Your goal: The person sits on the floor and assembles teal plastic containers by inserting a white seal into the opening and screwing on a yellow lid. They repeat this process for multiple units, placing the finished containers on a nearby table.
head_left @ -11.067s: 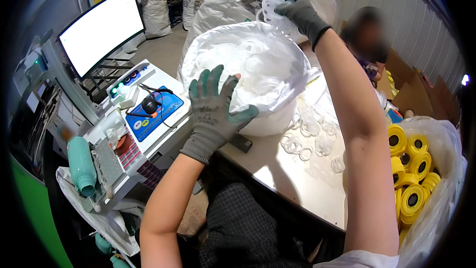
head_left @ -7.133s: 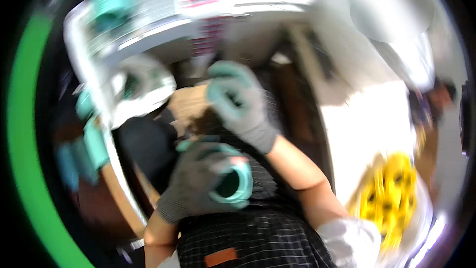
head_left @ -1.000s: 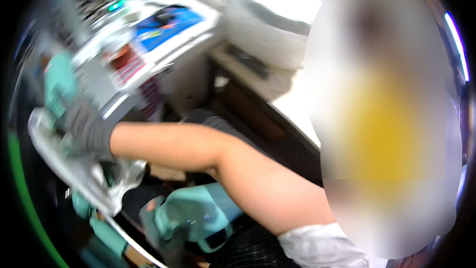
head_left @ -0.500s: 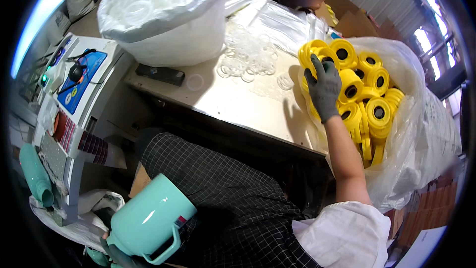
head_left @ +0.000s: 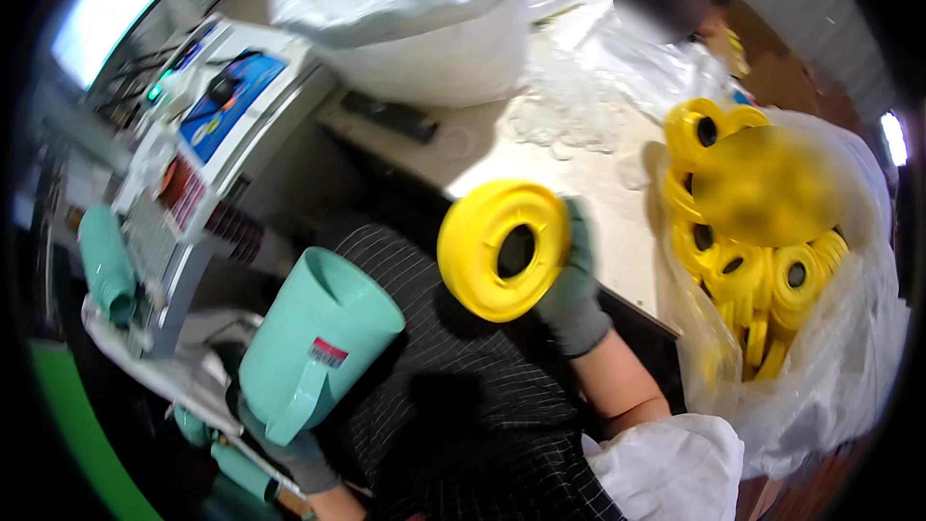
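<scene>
Right hand (head_left: 575, 275) pinches the yellow ring (head_left: 475, 249) by its right edge, fingers mostly hidden; left hand (head_left: 289, 451) holds the mug (head_left: 294, 330) near its base, finger spread I cannot tell. The mug's long axis tilts, mouth toward the ring, the two apart

Narrow gap sat between teal mug (head_left: 280, 352) in left hand (head_left: 287, 449) and yellow disc (head_left: 471, 256) in right hand (head_left: 577, 289), over the dark lap (head_left: 453, 357). Bare strip of table (head_left: 625, 232) showed right of the disc, up to the plastic bag (head_left: 820, 405) of yellow parts (head_left: 783, 291), which blocked the right side. White sack (head_left: 424, 63) blocked the far left end, dark box (head_left: 391, 117) just in front of it. Loose rings (head_left: 569, 125) cluttered table middle.
</scene>
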Tool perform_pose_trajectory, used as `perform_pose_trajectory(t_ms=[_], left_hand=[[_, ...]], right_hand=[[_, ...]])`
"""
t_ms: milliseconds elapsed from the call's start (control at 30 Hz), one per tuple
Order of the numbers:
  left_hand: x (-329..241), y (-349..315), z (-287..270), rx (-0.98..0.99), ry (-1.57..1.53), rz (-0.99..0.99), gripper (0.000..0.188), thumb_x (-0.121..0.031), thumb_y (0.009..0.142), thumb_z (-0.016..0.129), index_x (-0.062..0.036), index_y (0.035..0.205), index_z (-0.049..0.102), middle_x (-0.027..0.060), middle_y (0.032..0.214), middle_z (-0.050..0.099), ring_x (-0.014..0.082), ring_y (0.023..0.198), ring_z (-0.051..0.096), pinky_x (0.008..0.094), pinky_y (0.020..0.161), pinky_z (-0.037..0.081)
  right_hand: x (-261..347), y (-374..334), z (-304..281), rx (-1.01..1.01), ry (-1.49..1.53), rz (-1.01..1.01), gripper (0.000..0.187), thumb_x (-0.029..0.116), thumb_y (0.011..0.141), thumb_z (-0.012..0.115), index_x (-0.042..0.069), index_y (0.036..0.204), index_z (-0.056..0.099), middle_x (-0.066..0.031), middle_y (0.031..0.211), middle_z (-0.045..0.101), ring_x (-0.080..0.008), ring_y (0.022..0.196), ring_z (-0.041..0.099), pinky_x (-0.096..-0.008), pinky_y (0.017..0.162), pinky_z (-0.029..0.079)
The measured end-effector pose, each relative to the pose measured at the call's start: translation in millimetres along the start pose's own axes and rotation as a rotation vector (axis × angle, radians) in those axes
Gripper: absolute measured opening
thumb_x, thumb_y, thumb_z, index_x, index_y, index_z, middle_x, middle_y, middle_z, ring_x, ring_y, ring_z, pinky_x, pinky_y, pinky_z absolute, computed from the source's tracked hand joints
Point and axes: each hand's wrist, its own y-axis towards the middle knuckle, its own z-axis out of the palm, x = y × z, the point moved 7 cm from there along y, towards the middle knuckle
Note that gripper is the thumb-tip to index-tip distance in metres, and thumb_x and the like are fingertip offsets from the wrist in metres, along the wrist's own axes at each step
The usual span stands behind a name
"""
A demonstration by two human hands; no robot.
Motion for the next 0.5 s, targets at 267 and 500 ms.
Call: perform_pose_trajectory(t_ms=[267, 500], left_hand=[[22, -22, -7, -0.237, -0.404, -0.198, 0.048, -0.034, 0.113, 0.039, -0.0025, 0.148, 0.047, 0.0092, 0.141, 0.059, 0.0218, 0.128, 0.058, 0.0371, 0.11, 0.046], [15, -27, 7, -0.18, -0.275, -0.285, 0.043, -0.03, 0.112, 0.042, -0.0002, 0.143, 0.049, 0.0076, 0.13, 0.062, 0.0189, 0.118, 0.061, 0.0332, 0.104, 0.049]], right_hand=[[-82, -60, 53, 0.785, -1.247, -0.525, 0.051, 0.014, 0.084, 0.077, 0.007, 0.134, 0.066, -0.0143, 0.106, 0.059, -0.0295, 0.097, 0.058, -0.0396, 0.087, 0.05], [-87, 13, 54, 0.348, -0.615, 0.095, 0.043, 0.022, 0.098, 0.068, -0.006, 0.129, 0.062, -0.0163, 0.119, 0.066, -0.023, 0.11, 0.066, -0.0342, 0.095, 0.055]])
